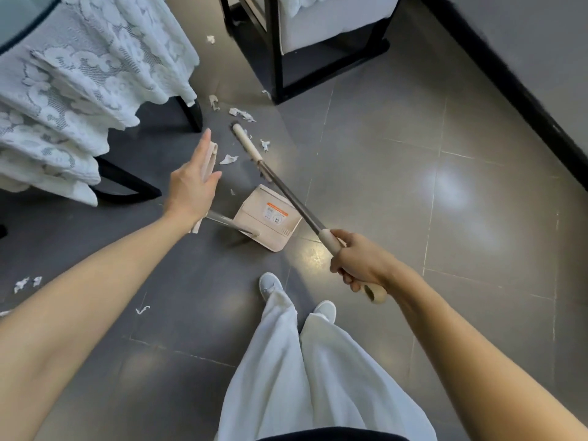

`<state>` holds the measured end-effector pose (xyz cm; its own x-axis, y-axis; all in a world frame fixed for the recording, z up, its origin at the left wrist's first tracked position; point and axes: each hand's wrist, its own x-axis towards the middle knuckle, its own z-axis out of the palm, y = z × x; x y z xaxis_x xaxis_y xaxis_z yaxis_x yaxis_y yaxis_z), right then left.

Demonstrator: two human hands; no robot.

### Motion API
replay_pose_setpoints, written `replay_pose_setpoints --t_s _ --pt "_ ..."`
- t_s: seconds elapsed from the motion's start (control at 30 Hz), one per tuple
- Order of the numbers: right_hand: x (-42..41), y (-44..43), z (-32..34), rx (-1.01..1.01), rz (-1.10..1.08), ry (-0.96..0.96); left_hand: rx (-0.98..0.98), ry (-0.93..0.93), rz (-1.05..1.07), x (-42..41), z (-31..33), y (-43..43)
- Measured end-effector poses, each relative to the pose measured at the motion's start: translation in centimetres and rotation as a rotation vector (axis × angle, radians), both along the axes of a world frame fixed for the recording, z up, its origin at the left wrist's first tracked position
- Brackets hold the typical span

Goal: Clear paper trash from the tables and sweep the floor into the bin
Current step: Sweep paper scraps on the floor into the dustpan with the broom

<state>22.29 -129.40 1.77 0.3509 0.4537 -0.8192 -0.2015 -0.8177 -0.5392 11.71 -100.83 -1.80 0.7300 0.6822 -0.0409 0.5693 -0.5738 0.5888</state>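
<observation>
— Grey floor (366, 186): where are the paper scraps (241, 114)?
— Far, around the broom (286, 190) head, beyond the dustpan (267, 218). Fingers of the right hand (359, 259) grip the broom; left hand (191, 186) fingers lie straight on the dustpan's handle.

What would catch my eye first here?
The right hand grips a broom reaching toward torn paper scraps on the grey floor. The left hand, fingers straight, rests on the handle of a beige dustpan at centre. A white lace tablecloth hangs upper left.
</observation>
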Motion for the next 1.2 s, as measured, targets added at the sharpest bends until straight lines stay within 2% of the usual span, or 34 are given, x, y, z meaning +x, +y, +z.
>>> replay_pose_setpoints --t_s 0.13,0.2,0.4,0.57,0.7,0.83,1.07,1.2 --pt "0.1 1.7 -2.5 -0.133 0.028 -0.030 -0.049 -0.031 0.072 -0.3 0.1 1.6" --pt "0.3 2.5 -3.6 -0.190 0.058 -0.116 -0.067 -0.029 0.107 -0.3 0.0 2.4" --pt "-1.0 3.6 -4.6 -0.350 0.469 -0.249 -0.041 -0.030 0.167 0.7 -0.3 4.9" --pt "1.0 5.5 -3.3 -0.287 0.372 -0.257 -0.108 -0.081 0.153 2.3 0.4 6.4" --pt "4.4 9.6 -2.4 -0.251 0.391 -0.373 -0.182 -0.093 0.129 3.3 1.6 8.2" --pt "9.0 14.8 -1.4 -0.224 0.431 -0.480 -0.053 -0.098 0.115 4.7 2.8 10.5" --pt "19.4 24.9 -2.0 -0.196 0.470 -0.548 0.023 -0.173 0.214 10.1 4.2 15.0" --pt "26.7 30.5 -2.8 -0.253 0.523 -0.553 -0.009 -0.112 0.283 14.5 4.0 17.8"
